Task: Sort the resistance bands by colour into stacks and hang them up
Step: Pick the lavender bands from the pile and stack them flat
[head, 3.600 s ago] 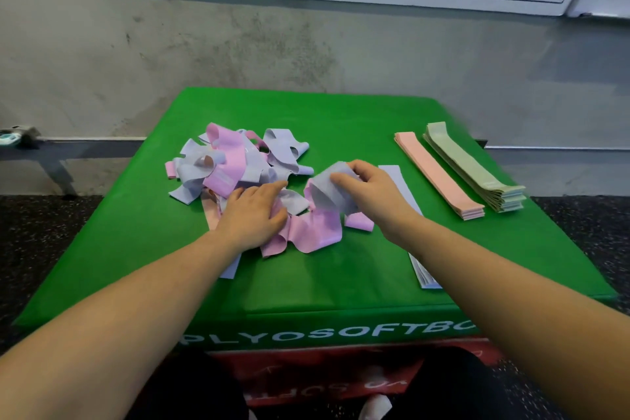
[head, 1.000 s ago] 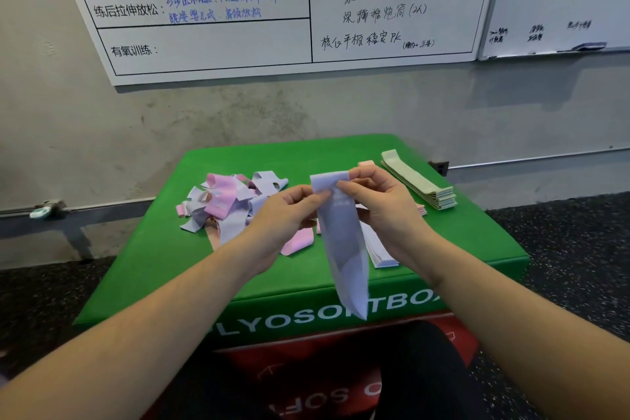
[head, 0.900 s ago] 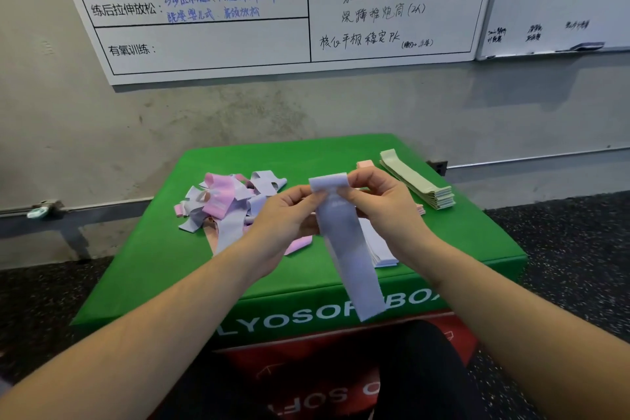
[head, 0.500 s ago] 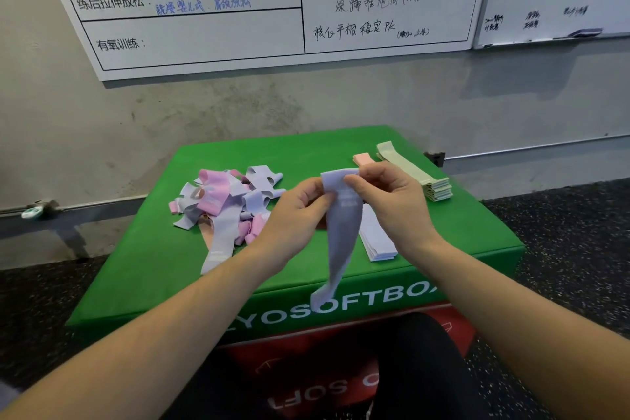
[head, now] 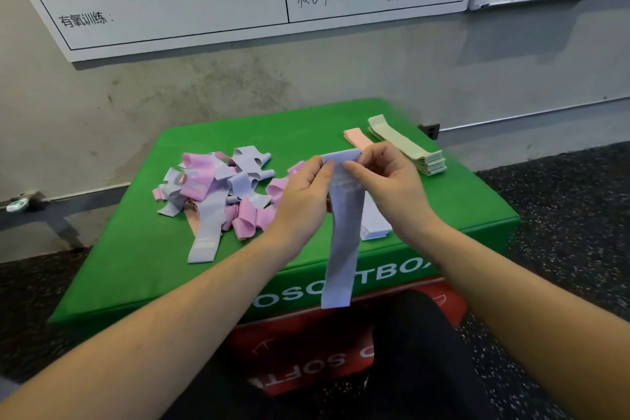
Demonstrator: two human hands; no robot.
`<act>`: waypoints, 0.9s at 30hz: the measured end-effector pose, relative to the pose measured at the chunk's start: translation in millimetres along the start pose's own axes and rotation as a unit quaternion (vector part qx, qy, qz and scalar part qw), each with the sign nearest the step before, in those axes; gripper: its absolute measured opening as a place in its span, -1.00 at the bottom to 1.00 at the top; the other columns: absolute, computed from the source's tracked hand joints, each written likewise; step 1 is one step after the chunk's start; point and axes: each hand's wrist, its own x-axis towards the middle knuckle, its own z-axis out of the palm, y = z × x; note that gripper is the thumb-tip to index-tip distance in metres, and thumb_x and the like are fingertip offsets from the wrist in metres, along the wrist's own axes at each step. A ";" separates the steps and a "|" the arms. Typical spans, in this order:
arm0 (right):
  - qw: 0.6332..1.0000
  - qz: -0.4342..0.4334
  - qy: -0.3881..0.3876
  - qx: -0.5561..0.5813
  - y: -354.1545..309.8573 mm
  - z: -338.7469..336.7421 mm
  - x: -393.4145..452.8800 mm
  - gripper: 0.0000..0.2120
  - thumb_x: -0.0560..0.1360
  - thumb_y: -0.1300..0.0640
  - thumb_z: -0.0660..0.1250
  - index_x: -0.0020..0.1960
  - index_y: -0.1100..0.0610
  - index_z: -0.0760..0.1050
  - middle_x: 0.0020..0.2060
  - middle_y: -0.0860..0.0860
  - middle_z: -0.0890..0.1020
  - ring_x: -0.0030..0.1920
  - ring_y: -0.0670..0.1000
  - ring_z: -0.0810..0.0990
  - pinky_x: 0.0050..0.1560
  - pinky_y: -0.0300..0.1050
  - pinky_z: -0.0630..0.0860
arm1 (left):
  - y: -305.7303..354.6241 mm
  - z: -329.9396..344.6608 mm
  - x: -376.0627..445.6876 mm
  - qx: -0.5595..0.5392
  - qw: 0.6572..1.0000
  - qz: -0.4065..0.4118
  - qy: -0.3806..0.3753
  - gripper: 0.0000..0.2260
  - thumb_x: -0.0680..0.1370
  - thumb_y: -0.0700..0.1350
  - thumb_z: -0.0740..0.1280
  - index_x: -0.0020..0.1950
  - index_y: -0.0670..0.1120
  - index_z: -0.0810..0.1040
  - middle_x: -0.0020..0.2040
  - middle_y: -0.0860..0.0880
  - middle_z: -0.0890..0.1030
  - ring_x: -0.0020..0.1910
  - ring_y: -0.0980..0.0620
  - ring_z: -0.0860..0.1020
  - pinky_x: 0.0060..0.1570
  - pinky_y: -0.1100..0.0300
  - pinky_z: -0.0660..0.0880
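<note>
The left hand and the right hand are both pinching the top end of a lilac band, thumbs and fingertips closing on it from either side. The band is hanging straight down between the two hands, its lower end dangling in front of the near edge of the green bench. Just behind the right hand, a flat lilac stack is lying on the bench. Left of the left hand, a loose heap of pink and lilac bands is sprawling across the bench top. Beyond the right hand, a peach stack is lying beside a pale green stack near the far right corner. A whiteboard is hanging on the wall behind.
</note>
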 end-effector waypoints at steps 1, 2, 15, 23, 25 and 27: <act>1.000 0.006 -0.004 -0.001 3.1 -2.0 0.6 -0.81 0.51 0.31 0.43 -0.14 0.11 0.46 -0.28 0.02 0.52 -0.24 -0.07 0.48 -0.16 -0.22 0.46 | -1.3 1.9 1.0 -0.008 1.000 -0.006 -0.003 -0.81 0.71 -0.11 0.17 0.17 -0.09 0.56 0.09 0.07 0.62 0.06 0.31 0.57 0.12 0.34 0.48; 1.000 0.014 -0.010 0.002 6.6 -4.3 0.8 -0.82 0.51 0.29 0.45 -0.12 0.10 0.46 -0.26 0.02 0.54 -0.23 -0.06 0.50 -0.15 -0.19 0.48 | -3.8 2.8 3.5 -0.016 1.000 -0.010 0.002 -0.78 0.70 -0.10 0.17 0.27 -0.10 0.53 0.20 0.07 0.59 0.17 0.29 0.53 0.23 0.30 0.45; 0.990 0.114 -0.075 -0.032 43.5 -29.2 5.1 -0.75 0.58 0.22 0.37 0.08 0.01 0.32 -0.32 0.14 0.57 -0.26 0.04 0.45 -0.16 0.02 0.35 | 0.2 21.8 58.9 -0.177 0.977 -0.100 0.070 -0.77 0.73 -0.10 0.06 -0.01 -0.10 0.44 -0.16 -0.17 0.66 -0.05 -0.14 0.61 0.24 -0.18 0.48; 0.972 0.167 -0.109 -0.122 72.8 -46.8 8.8 -0.93 0.64 0.12 0.27 0.00 0.09 0.47 -0.37 -0.05 0.55 -0.28 -0.06 0.46 -0.22 -0.09 0.32 | 2.6 33.0 101.5 -0.251 0.954 -0.137 0.086 -0.81 0.73 -0.09 0.03 0.07 -0.10 0.39 -0.24 -0.08 0.65 -0.33 -0.07 0.63 -0.21 0.09 0.55; 0.967 0.169 -0.099 -0.161 77.3 -50.4 9.1 -0.85 0.65 0.05 0.25 0.03 0.13 0.47 -0.32 0.00 0.53 -0.26 -0.04 0.48 -0.20 -0.06 0.34 | -3.5 32.3 117.3 -0.258 0.947 -0.156 0.114 -0.82 0.71 -0.14 0.05 0.14 -0.16 0.42 -0.27 -0.11 0.62 -0.36 -0.06 0.60 -0.32 0.16 0.52; 0.957 0.183 -0.109 -0.197 80.7 -55.4 8.9 -0.87 0.64 0.04 0.25 0.12 0.08 0.43 -0.26 0.06 0.54 -0.27 -0.02 0.50 -0.19 -0.05 0.37 | -11.0 29.9 134.3 -0.262 0.937 -0.180 0.145 -0.80 0.69 -0.20 0.08 0.18 -0.22 0.45 -0.20 -0.15 0.56 -0.28 -0.09 0.56 -0.37 0.17 0.53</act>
